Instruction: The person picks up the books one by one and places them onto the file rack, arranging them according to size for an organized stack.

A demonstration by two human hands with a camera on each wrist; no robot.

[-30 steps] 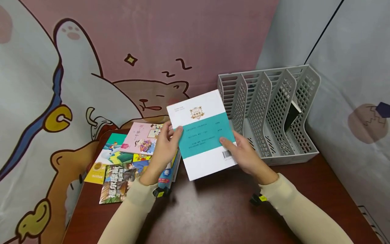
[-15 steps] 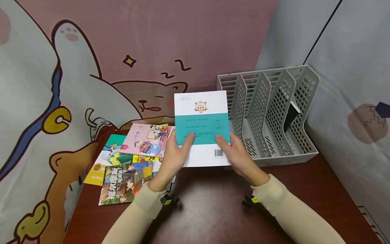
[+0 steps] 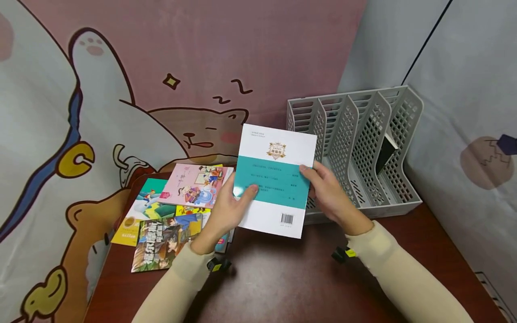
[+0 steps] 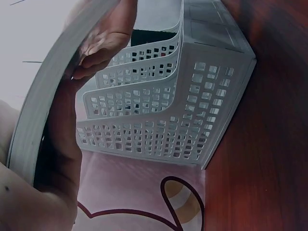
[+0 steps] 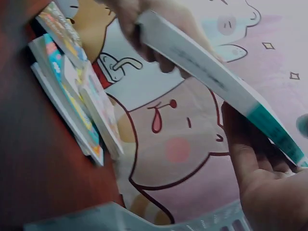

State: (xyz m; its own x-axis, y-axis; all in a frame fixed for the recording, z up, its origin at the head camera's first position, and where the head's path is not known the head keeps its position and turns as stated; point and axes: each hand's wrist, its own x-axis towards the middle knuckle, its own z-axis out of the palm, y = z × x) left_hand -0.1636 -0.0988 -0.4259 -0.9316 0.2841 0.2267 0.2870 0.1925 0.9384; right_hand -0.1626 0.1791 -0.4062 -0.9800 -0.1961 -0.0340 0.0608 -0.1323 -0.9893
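A white book with a broad teal band [image 3: 274, 179] is held above the table, its back cover with a barcode facing up in the head view. My left hand [image 3: 230, 206] grips its left edge, thumb on the teal band and fingers underneath. At the right edge my right hand [image 3: 329, 190] pinches it, thumb on top near the band's upper part. The left wrist view shows the page edges [image 4: 53, 82] of the book between thumb and fingers. From the right wrist, the book [image 5: 202, 72] appears nearly edge-on, with the right fingers [image 5: 240, 149] beneath it.
A grey slotted file rack [image 3: 363, 208] stands at the back right; a dark book [image 3: 386, 152] leans in its rightmost compartment. Several picture books lie piled at the left, among them a pink one [image 3: 190, 184] and a comic-style one [image 3: 161, 246]. A patterned cloth [image 3: 258, 54] hangs behind.
The book has turned clockwise in the hands, from tilted one way through straight to tilted the other. The right hand has shifted up its edge over the last half second.
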